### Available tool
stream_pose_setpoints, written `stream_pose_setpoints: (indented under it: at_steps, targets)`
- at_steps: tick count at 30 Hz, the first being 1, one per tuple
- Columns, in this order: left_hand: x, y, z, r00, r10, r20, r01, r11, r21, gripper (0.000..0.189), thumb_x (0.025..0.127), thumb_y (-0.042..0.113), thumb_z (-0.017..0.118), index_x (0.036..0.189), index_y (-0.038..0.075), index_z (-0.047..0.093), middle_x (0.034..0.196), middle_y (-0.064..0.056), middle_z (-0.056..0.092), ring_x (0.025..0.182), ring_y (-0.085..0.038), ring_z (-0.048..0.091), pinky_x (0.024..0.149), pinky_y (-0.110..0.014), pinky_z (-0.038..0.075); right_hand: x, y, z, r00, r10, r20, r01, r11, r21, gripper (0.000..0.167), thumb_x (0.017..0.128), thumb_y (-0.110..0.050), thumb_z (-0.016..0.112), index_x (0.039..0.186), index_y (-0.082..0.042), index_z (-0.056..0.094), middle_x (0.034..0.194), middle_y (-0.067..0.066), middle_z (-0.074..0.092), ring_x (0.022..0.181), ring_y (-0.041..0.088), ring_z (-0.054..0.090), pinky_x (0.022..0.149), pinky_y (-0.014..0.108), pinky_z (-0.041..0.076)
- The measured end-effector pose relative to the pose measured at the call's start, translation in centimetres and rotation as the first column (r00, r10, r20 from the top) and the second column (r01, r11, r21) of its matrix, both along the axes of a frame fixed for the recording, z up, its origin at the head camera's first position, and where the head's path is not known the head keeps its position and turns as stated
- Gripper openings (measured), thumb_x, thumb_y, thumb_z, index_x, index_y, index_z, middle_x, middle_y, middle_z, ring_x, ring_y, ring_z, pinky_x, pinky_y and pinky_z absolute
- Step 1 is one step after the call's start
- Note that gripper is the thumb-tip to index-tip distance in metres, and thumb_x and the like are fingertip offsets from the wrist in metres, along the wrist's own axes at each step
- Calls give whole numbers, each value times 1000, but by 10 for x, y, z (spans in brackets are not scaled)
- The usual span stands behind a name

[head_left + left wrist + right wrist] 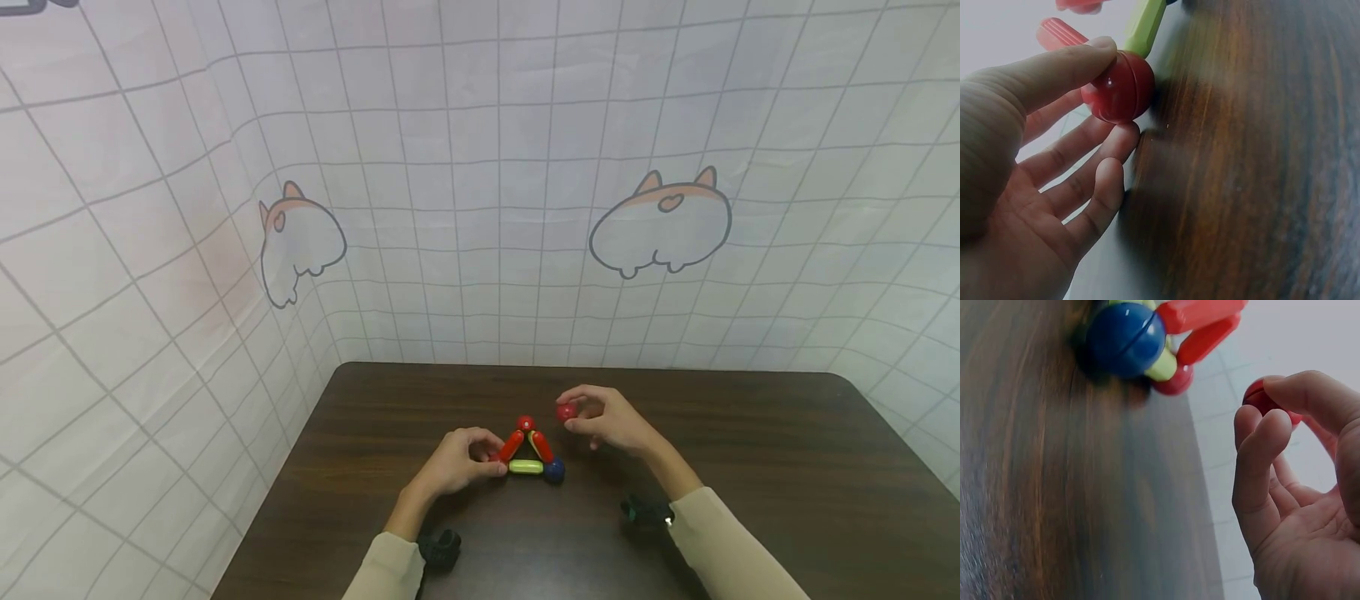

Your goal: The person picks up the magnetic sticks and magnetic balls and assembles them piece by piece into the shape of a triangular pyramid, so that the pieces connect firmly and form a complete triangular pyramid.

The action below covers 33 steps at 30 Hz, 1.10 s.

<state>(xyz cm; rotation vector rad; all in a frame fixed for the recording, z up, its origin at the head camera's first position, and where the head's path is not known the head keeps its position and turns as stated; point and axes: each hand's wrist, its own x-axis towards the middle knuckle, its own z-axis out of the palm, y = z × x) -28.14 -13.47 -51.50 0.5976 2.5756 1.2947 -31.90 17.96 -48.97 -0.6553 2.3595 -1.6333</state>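
On the table stands a small frame of rods and balls. A yellow-green rod (526, 467) runs along its near side to a blue ball (554, 472). Red rods (512, 446) slope beside it, and a red ball (526, 424) tops the far corner. My left hand (454, 463) pinches the near-left red ball (1119, 87) between thumb and fingers, the other fingers spread below it. Held off to the right of the frame, a loose red ball (566, 412) sits between the thumb and fingertips of my right hand (611, 421). Fingers partly cover that ball (1263, 397) in the right wrist view.
The dark wooden table (765, 467) reaches back to a white gridded cloth (480, 275) that hangs behind and along the left side. Dark bands (440, 550) are worn at both wrists.
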Motion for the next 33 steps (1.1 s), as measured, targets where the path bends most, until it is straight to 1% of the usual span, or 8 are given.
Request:
stream_pose_setpoints:
  at_steps: [6,8,11,14,17,21,27,33]
  targets:
    - [0,0,0,1000,0,-7,0,1000,-3,27,85,29,85,108,18,74,88,4,67,79,-12,61,66,-27,49,9,-11,13,999,36,-18,-36,999,-12,40,91,-14,78,128,-8,65,117,20,70,73,38,64,49,34,55]
    - [0,0,0,1000,0,-8,0,1000,-2,27,85,29,85,108,18,74,88,4,67,79,-12,61,65,-27,49,11,-16,17,998,49,-34,-49,999,-8,39,92,-15,78,128,-9,65,111,19,71,70,34,64,49,33,54]
    - [0,0,0,1000,4,-2,-4,1000,-2,27,86,30,84,108,19,74,88,5,67,79,-12,61,66,-27,49,15,-23,23,997,64,-52,-64,998,-2,38,92,-15,77,128,-7,65,103,16,71,64,24,61,47,31,53]
    - [-1,0,-1,1000,4,0,-4,1000,2,26,86,30,84,108,20,74,87,5,67,79,-12,61,66,-28,49,18,-30,28,996,76,-57,-76,997,9,38,93,-15,77,128,-7,65,95,14,71,57,14,56,46,28,50]
    - [-1,0,-1,1000,2,0,-2,1000,4,25,86,30,84,108,20,74,87,5,68,79,-13,61,66,-28,49,20,-36,30,994,89,-61,-88,996,22,36,93,-16,76,127,-10,66,92,12,71,52,11,52,46,26,48]
    - [0,0,0,1000,-2,0,2,1000,6,24,87,30,83,107,21,74,88,5,68,80,-13,61,67,-29,49,20,-41,30,990,112,-85,-109,993,36,34,94,-15,75,127,-12,66,92,13,71,49,10,47,45,25,44]
    - [0,0,0,1000,-7,2,7,1000,11,24,87,29,83,107,21,74,88,5,68,80,-13,61,68,-29,49,21,-45,29,985,127,-116,-119,990,75,37,94,-16,75,128,-8,65,98,13,69,55,9,50,48,24,45]
    - [0,0,0,1000,-12,-3,12,1000,12,24,87,30,83,107,21,74,88,5,68,80,-13,62,67,-29,49,22,-47,25,977,129,-167,-110,986,123,34,93,-17,76,125,-14,68,108,9,66,70,15,58,52,26,47]
